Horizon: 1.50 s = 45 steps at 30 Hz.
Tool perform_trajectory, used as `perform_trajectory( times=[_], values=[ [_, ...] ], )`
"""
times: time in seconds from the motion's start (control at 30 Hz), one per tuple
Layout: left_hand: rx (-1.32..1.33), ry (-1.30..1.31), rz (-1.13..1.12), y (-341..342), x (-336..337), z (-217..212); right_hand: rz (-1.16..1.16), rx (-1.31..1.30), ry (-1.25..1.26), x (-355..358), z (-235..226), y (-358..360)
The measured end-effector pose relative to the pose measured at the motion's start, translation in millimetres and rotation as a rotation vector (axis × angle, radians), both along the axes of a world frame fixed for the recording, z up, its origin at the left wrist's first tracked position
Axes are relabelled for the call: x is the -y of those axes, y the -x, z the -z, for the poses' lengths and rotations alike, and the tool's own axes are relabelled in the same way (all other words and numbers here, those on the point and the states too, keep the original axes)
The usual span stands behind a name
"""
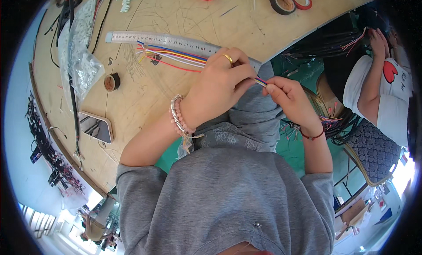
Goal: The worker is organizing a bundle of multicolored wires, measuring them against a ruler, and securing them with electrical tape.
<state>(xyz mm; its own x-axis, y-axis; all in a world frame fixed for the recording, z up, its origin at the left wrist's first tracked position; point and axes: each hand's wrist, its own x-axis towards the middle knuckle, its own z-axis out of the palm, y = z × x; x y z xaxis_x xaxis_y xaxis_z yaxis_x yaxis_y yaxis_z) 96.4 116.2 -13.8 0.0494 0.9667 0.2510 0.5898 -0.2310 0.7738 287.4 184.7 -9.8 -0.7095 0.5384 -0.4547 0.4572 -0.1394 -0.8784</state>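
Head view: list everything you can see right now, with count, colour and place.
wires: one bundle, many colours, on the table beside the ruler, one end held by both hands
ruler: one, silver, top of table
tape rolls: three at the top edge, red and black
small roll: one, dark, left of the wires
plastic bag: one, clear, left side
phone: one, lower left of table
table: one, tan wood
co-worker: one, white shirt, right
left hand: gold ring, bead bracelets
right hand: red cord at wrist

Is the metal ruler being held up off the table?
No, the metal ruler lies flat on the wooden table, beside the coloured wires.
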Motion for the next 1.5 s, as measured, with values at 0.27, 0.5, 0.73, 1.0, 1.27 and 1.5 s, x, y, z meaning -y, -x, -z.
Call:
perform_trajectory(
  times=[0.27, 0.5, 0.73, 1.0, 1.27, 1.5],
  values=[
    [0.020, 0.025, -0.022, -3, -3, -3, 0.007, -0.025, -0.013, 1, -1, 1],
    [-0.038, -0.065, -0.020, -4, -2, 4, 0.026, -0.031, -0.009, 2, 3, 1],
    [-0.032, -0.068, -0.046, -2, -1, 6, 0.004, -0.030, -0.075, 1, 3, 3],
    [0.026, -0.143, -0.048, -6, -2, 10, 0.031, 0.037, -0.055, 3, 1, 0],
    [-0.004, -0.097, -0.047, -4, 2, 7, 0.038, 0.030, -0.008, 4, -1, 3],
    [0.011, -0.102, -0.044, -4, 1, 8, 0.054, 0.010, -0.003, 3, 1, 1]
  ],
)
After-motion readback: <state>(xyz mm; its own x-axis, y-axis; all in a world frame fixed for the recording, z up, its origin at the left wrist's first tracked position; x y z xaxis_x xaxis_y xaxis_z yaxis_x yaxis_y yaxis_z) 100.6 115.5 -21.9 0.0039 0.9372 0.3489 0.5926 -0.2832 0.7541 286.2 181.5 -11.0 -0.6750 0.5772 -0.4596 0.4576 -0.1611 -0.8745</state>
